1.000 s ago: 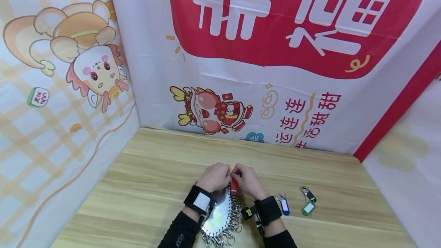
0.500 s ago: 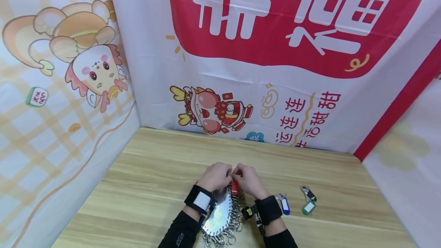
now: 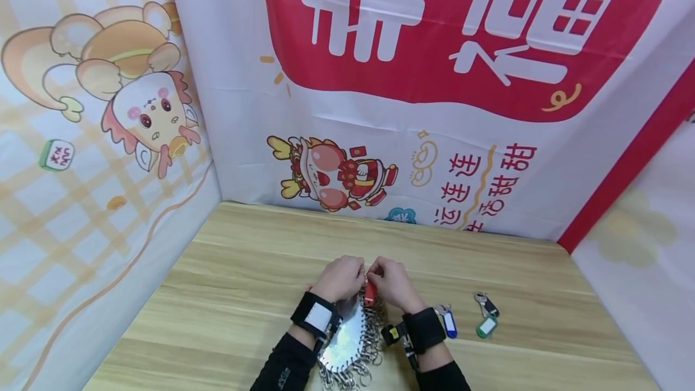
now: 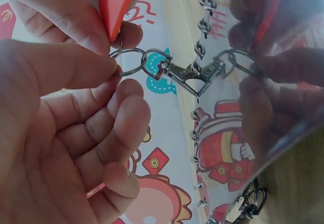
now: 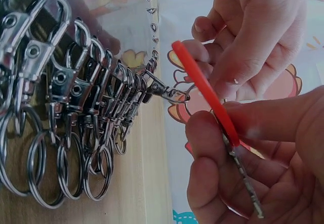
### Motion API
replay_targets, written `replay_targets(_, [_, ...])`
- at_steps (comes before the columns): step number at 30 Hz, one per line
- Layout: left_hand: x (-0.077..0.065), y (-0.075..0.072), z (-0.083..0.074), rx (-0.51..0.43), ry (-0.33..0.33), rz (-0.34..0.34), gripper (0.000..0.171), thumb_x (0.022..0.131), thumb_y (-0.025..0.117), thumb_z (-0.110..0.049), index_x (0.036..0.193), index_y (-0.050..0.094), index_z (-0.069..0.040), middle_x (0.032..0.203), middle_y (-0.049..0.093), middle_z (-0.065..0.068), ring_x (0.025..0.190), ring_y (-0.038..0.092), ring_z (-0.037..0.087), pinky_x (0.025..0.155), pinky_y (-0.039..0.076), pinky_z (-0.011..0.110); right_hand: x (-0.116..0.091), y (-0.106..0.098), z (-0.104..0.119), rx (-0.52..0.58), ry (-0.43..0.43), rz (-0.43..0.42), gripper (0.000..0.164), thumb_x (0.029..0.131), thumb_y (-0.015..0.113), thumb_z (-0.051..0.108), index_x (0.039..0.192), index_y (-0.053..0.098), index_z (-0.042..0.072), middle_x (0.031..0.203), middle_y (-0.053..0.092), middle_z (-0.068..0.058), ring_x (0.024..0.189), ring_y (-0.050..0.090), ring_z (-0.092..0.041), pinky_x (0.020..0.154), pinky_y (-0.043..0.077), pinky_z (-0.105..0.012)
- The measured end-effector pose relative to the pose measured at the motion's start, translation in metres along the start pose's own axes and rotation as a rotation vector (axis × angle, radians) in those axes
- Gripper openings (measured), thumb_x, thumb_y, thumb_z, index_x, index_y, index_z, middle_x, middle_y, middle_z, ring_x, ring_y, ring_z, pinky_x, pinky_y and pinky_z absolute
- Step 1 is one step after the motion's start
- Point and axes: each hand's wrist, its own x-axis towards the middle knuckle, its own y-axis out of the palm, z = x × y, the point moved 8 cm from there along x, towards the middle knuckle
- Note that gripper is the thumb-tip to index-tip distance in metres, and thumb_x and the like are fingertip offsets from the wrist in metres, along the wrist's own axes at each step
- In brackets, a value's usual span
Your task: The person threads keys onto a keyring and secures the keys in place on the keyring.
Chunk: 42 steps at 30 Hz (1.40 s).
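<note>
Red tag (image 5: 205, 87) sits in our right hand (image 3: 393, 282), pinched between thumb and bent fingers, so this grip is closed down to the tag's thickness. A key (image 5: 246, 181) points out past the tag's end, against the fingers of the same grip.

Just beside it, our left hand (image 3: 342, 278) pinches a metal ring (image 4: 132, 74) between thumb and forefinger; this grip leaves only the ring's width between the tips, with the other fingers loosely bent. A thin wire (image 4: 120, 43) runs from the tag toward the left fingertips, but we cannot tell whether it is threaded onto the ring.

Across the ring from our left grip, a clasp (image 4: 188, 76) meets the edge of a shiny metal plate (image 3: 344, 336), between our forearms. More clasps (image 5: 68, 77) with rings crowd that edge, on the right grip's side.

Right of our right grip and nearer to us, a blue tag (image 3: 449, 324) lies on the desk (image 3: 260, 270); farther right lies a green tag (image 3: 486, 327). Beyond both grips hangs a printed cloth (image 3: 233, 107).
</note>
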Motion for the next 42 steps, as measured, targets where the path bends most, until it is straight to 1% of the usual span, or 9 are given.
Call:
replay_targets(6, [-0.0003,-0.0022,-0.0066,0.090,0.041,-0.020,0.025,0.094,0.052,-0.014,0.070,0.050,-0.015,0.059,0.045,-0.002,0.049,0.045,0.012,0.047,0.038,0.026,0.0000,0.0006,0.0060,-0.035,-0.075,0.020,0.012,0.088,0.061,0.002,0.080,0.060,0.010,0.073,0.060,0.002,0.062,0.053,-0.009,0.055,0.045,-0.025])
replay_targets(9, [-0.0006,-0.0029,-0.0091,0.131,0.059,-0.030,0.026,0.093,0.053,-0.014,0.068,0.049,-0.014,0.059,0.045,-0.002,0.050,0.044,0.012,0.047,0.037,0.026,-0.0008,0.0024,0.0065,-0.032,-0.086,0.041,0.012,0.088,0.062,0.002,0.080,0.060,0.010,0.073,0.061,0.000,0.061,0.053,-0.009,0.054,0.045,-0.025])
replay_targets(11, [-0.0008,-0.0031,-0.0089,0.121,0.050,-0.030,0.026,0.093,0.054,-0.014,0.068,0.049,-0.014,0.058,0.044,-0.002,0.049,0.044,0.012,0.047,0.037,0.026,-0.0014,0.0025,0.0064,-0.029,-0.085,0.040,0.011,0.089,0.062,0.002,0.080,0.060,0.010,0.073,0.061,0.000,0.062,0.053,-0.009,0.055,0.045,-0.025])
replay_targets(16, [-0.0028,-0.0018,-0.0043,0.023,0.008,0.001,0.023,0.092,0.056,-0.015,0.069,0.051,-0.015,0.059,0.047,-0.002,0.049,0.047,0.012,0.046,0.038,0.026,-0.0018,-0.0016,0.0039,0.005,-0.034,-0.002,0.010,0.090,0.059,0.002,0.082,0.059,0.007,0.073,0.059,0.000,0.062,0.053,-0.011,0.054,0.045,-0.026])
replay_targets(19, [-0.0025,-0.0005,-0.0030,0.030,0.026,0.020,0.021,0.091,0.057,-0.015,0.070,0.052,-0.017,0.063,0.049,-0.004,0.052,0.048,0.010,0.048,0.039,0.025,-0.0022,-0.0034,-0.0006,0.025,0.020,-0.017,0.009,0.091,0.059,0.003,0.082,0.059,0.007,0.072,0.058,-0.001,0.060,0.053,-0.012,0.052,0.045,-0.026])
replay_targets(23, [-0.0013,-0.0004,-0.0041,0.056,0.058,0.030,0.021,0.092,0.057,-0.015,0.071,0.053,-0.018,0.065,0.050,-0.005,0.055,0.048,0.009,0.050,0.040,0.025,-0.0028,-0.0037,-0.0028,0.016,0.042,-0.012,0.008,0.091,0.059,0.004,0.083,0.059,0.007,0.072,0.057,0.000,0.060,0.053,-0.012,0.052,0.045,-0.026])
replay_targets(35, [-0.0016,-0.0017,-0.0090,0.081,0.081,0.016,0.022,0.091,0.058,-0.014,0.070,0.051,-0.016,0.062,0.047,-0.004,0.054,0.047,0.011,0.050,0.039,0.025,-0.0012,-0.0006,0.0042,-0.054,-0.036,-0.010,0.010,0.089,0.061,0.003,0.082,0.060,0.010,0.074,0.060,0.003,0.063,0.053,-0.009,0.056,0.045,-0.025])
replay_targets(38, [-0.0020,-0.0018,-0.0097,0.077,0.074,0.008,0.024,0.091,0.058,-0.014,0.068,0.050,-0.016,0.060,0.046,-0.004,0.053,0.046,0.010,0.050,0.038,0.025,-0.0014,0.0001,0.0058,-0.062,-0.046,-0.004,0.010,0.089,0.061,0.003,0.082,0.061,0.011,0.074,0.060,0.004,0.065,0.054,-0.009,0.058,0.046,-0.025])
replay_targets(42, [-0.0018,-0.0007,-0.0065,0.045,0.028,0.017,0.025,0.090,0.058,-0.014,0.066,0.050,-0.015,0.058,0.045,-0.003,0.050,0.046,0.011,0.047,0.037,0.025,-0.0014,0.0007,0.0058,-0.043,-0.039,0.011,0.008,0.090,0.060,0.004,0.084,0.061,0.009,0.075,0.060,0.002,0.065,0.054,-0.010,0.057,0.046,-0.025])
